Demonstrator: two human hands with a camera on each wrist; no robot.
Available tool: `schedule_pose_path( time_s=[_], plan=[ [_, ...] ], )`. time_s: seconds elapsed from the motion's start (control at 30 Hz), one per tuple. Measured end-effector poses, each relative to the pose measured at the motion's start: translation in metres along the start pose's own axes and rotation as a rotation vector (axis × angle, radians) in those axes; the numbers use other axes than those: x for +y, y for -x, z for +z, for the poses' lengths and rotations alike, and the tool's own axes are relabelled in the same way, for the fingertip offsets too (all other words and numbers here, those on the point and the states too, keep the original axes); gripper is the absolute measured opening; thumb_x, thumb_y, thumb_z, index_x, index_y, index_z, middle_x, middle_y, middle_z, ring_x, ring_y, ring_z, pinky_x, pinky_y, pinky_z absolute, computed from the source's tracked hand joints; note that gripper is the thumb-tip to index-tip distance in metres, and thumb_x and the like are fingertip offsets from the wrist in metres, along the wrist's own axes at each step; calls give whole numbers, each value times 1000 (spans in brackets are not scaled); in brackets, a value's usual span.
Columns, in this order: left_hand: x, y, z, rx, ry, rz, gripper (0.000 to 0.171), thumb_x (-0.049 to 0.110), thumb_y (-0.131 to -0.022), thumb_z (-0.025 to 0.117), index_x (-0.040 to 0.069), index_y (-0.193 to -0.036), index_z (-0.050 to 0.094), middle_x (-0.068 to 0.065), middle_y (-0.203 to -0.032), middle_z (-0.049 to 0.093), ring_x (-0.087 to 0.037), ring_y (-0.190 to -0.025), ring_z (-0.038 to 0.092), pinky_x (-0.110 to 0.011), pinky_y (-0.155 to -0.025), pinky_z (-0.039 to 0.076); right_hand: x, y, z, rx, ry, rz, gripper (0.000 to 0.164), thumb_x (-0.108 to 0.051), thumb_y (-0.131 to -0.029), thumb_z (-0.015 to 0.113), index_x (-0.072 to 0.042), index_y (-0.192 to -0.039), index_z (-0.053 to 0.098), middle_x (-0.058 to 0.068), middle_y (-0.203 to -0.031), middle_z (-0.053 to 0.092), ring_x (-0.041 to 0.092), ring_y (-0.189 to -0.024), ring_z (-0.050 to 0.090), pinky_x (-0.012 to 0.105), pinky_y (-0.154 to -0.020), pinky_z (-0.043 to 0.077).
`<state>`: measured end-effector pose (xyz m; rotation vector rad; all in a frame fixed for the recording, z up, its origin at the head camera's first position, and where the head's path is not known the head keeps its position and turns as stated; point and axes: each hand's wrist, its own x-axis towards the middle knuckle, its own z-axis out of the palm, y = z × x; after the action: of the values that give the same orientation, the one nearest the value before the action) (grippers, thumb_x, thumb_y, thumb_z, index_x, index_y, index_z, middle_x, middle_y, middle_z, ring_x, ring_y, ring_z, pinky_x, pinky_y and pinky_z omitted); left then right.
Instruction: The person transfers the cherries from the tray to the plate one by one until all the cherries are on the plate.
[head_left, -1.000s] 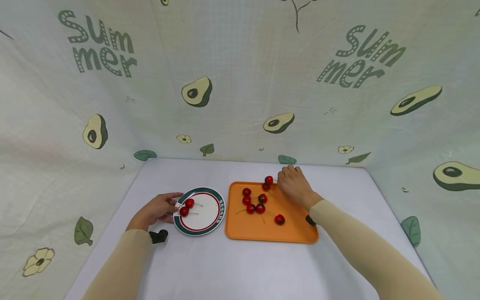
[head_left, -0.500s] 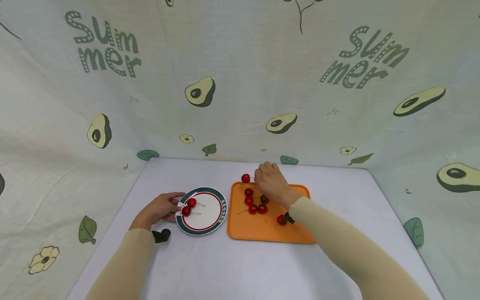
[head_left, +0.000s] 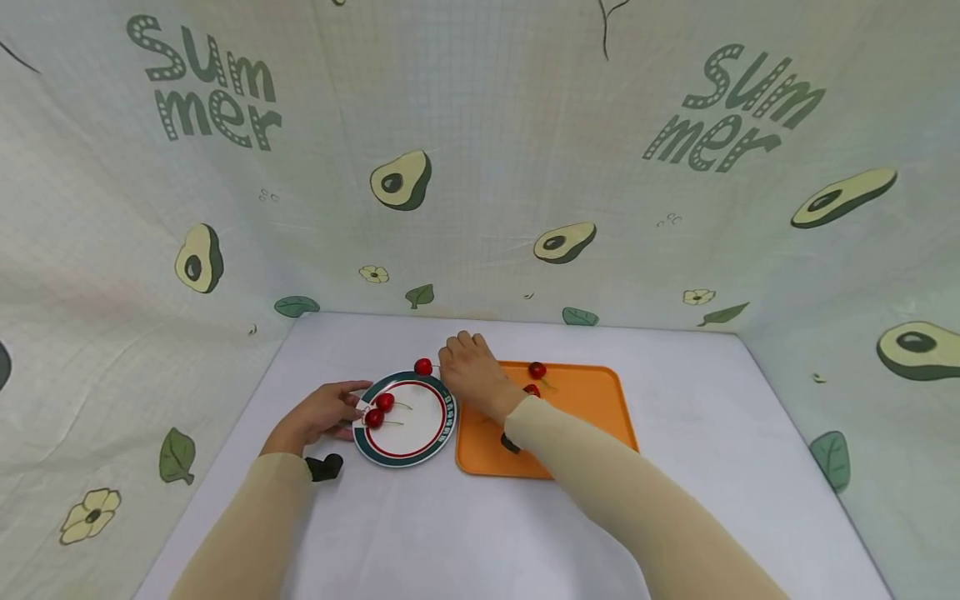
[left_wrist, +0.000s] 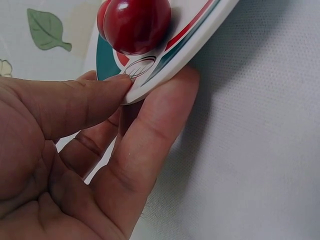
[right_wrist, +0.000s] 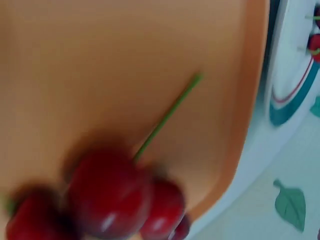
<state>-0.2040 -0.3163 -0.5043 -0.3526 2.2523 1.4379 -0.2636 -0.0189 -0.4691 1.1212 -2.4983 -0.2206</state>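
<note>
My left hand (head_left: 318,414) grips the near-left rim of a white plate (head_left: 420,421) with a green and red border, its thumb (left_wrist: 100,102) on top and fingers beneath. Two red cherries (head_left: 385,402) with stems lie on the plate by that thumb; the left wrist view shows one cherry (left_wrist: 137,25) up close. My right hand (head_left: 472,375) is over the gap between plate and tray, pinching another cherry (head_left: 423,367) by its stem. That cherry overlaps the plate's far rim in the head view. The right fingertips are hidden behind the hand.
An orange tray (head_left: 585,404) lies right of the plate. Two cherries (head_left: 537,370) show at its far side; the right arm covers others, and several cherries (right_wrist: 107,195) appear in the right wrist view. A printed cloth (head_left: 480,167) hangs behind the table.
My right hand has travelled left from above the tray's far side to the plate, carrying the cherry by its stem. The left hand has kept its grip on the plate.
</note>
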Motion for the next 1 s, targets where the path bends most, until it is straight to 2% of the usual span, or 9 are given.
schedule_pose_path(
  time_s=[0.17, 0.33, 0.47, 0.7, 1.0],
  plan=[
    [-1, 1, -2, -2, 3, 6, 64, -2, -100, 64, 9, -160, 44, -19, -122, 51, -24, -83, 67, -36, -71, 66, -24, -15, 8, -45, -2, 20, 23, -26, -110, 52, -10, -101, 68, 2, -90, 56, 21, -90, 48, 30, -76, 35],
    [0, 1, -2, 0, -5, 5, 65, -1, -99, 65, 10, -160, 44, -20, -125, 51, -24, -84, 67, -36, -72, 66, -41, -21, 18, -90, 15, 31, 22, -25, -110, 51, -11, -106, 68, 1, -93, 56, 21, -92, 47, 30, -79, 38],
    [1, 2, -2, -1, -7, 9, 64, -2, -99, 64, 9, -159, 44, -21, -127, 51, -23, -84, 67, -36, -72, 66, -47, -23, 24, -101, 8, 44, 22, -23, -110, 51, -11, -107, 69, 1, -93, 57, 21, -92, 47, 30, -79, 40],
    [2, 1, 0, 8, -10, 10, 65, -3, -99, 65, 9, -159, 45, -22, -132, 48, -23, -86, 67, -35, -71, 66, -56, -26, 28, -176, 14, 62, 22, -24, -110, 52, -10, -115, 69, 3, -98, 59, 22, -95, 49, 32, -84, 44],
    [1, 1, -1, 11, -8, 10, 64, -3, -99, 64, 9, -159, 45, -22, -133, 49, -23, -87, 67, -36, -71, 66, -66, -27, 34, -167, -7, 58, 25, -24, -110, 53, -10, -113, 73, 3, -98, 62, 22, -95, 50, 33, -83, 44]
  ],
)
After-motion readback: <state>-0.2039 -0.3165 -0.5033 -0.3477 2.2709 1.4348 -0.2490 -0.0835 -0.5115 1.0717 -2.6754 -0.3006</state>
